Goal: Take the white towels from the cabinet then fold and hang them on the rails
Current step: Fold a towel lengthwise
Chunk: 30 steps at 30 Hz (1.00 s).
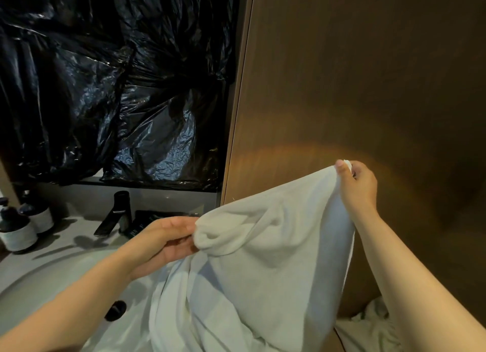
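While towel [263, 246] covers basin [39, 286], faucet [115, 215], bottles [18, 233] behind.

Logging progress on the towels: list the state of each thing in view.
Towel: unfolded, held up, hanging loose over the sink.
Left hand: grips its bunched edge.
Right hand: pinches a raised corner.
Tap: no water showing.
Bottles: upright.

out of frame, out of sight
the white towel [263, 259] runs off the bottom edge; its fold hides the left hand's [163, 242] fingertips.
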### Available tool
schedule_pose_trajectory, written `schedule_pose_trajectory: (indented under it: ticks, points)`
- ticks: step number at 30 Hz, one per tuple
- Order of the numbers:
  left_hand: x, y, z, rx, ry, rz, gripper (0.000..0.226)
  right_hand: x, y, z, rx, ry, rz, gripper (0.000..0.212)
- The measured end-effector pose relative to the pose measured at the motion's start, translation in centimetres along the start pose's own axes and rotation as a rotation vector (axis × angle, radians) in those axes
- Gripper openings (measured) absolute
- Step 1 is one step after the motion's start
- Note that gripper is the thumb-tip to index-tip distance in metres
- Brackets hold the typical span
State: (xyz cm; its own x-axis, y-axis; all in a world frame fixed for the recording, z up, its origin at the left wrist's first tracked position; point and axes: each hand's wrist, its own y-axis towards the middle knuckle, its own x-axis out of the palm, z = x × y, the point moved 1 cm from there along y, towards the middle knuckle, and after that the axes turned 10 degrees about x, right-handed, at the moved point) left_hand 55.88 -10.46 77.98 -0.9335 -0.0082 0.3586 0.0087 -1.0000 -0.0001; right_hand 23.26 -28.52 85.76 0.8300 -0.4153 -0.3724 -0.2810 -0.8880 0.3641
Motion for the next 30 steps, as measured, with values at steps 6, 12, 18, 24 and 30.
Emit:
schedule_pose_trajectory:
  ticks: [6,12,18,24,30]
  points:
    - [-0.8,0.1,0.2,0.030,0.074,0.045,0.061,0.0,0.4,1.2,0.002,-0.032,0.002,0.033]
    - [-0.6,1.1,3.7,0.195,0.217,0.502,0.013,-0.4,0.3,1.6,0.020,-0.017,0.020,0.035]
    - [-1.1,1.2,5.2,0.348,0.869,0.349,0.011,-0.2,-0.7,0.5,-0.033,-0.019,-0.033,0.028]
    - [0.2,2.1,1.3,0.448,1.175,0.060,0.032,0.9,-1.5,-1.4,-0.093,0.034,-0.063,0.025]
    - [0.2,5.3,0.0,0.313,1.415,-0.027,0.039,0.2,-1.4,-3.0,-0.164,0.061,-0.060,0.024]
